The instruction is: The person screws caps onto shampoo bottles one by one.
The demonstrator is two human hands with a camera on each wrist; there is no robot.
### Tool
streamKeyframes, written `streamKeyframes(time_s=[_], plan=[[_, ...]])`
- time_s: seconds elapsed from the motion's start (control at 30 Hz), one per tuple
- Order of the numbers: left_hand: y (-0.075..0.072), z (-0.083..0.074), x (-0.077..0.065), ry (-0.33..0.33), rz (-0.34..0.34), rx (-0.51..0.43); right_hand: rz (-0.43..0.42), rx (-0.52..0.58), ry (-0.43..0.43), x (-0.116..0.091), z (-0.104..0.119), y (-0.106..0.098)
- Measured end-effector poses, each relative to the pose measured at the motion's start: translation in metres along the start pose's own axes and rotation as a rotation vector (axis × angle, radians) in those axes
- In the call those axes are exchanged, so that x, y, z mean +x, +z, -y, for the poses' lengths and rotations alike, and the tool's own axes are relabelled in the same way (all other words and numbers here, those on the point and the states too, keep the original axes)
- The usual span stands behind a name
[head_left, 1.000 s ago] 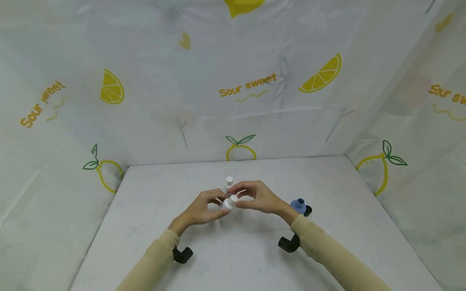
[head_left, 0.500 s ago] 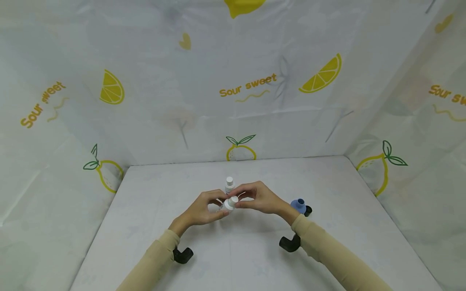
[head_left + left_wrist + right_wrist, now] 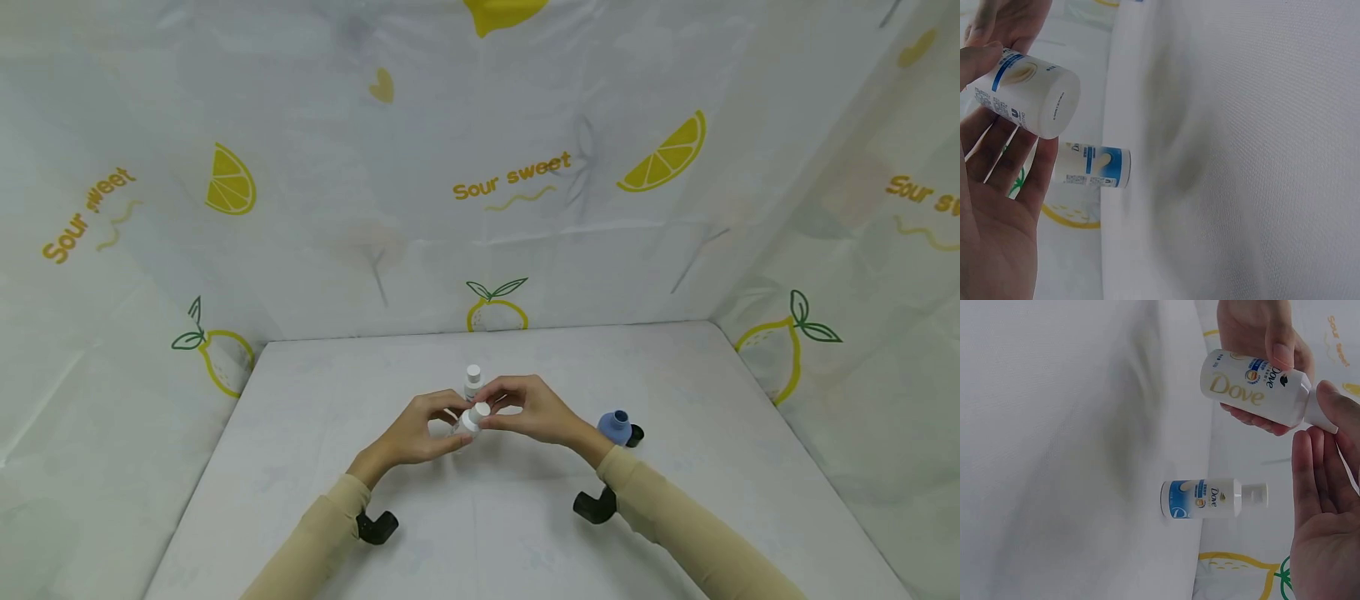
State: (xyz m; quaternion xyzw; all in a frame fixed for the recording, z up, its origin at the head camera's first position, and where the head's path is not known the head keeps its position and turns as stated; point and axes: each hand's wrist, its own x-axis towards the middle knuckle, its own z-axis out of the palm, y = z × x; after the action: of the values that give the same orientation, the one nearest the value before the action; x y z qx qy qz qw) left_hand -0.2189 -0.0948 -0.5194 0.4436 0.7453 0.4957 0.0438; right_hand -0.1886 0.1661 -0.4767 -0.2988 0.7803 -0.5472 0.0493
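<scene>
Above the table, my left hand [image 3: 420,429] grips the body of a white Dove bottle [image 3: 1250,387], thumb on its label side. The bottle is tilted, its flat base showing in the left wrist view. My right hand [image 3: 536,410] pinches the white cap [image 3: 1319,411] between thumb and fingers, and the thumb covers part of it. Just behind both hands, a second Dove bottle [image 3: 473,379] stands upright on the table with its white cap on. Its lower label [image 3: 1180,499] is blue; in the head view the right fingers hide its lower part.
A blue rounded piece with a dark opening [image 3: 613,427] lies near the right wrist, a small black round piece [image 3: 636,435] beside it. Black elbow-shaped pieces show at the left sleeve [image 3: 378,527] and right sleeve [image 3: 592,506]. A lemon-printed sheet [image 3: 360,167] hangs behind the white table [image 3: 322,367].
My right thumb and fingers have shifted slightly left around the cap. The left hand keeps the bottle in about the same place, and the standing bottle has not moved.
</scene>
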Motion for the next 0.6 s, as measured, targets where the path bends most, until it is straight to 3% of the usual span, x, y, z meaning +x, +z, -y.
streamKeyframes(time_s=[0.23,0.6], plan=[[0.0009,0.0007,0.0005,0.022,-0.019,0.015,-0.048,-0.013,-0.009,0.0003,0.0017,0.0033],[0.0016,-0.0010,0.0017,-0.016,-0.030,0.030,-0.105,-0.049,0.023,0.0022,-0.0002,0.0069]])
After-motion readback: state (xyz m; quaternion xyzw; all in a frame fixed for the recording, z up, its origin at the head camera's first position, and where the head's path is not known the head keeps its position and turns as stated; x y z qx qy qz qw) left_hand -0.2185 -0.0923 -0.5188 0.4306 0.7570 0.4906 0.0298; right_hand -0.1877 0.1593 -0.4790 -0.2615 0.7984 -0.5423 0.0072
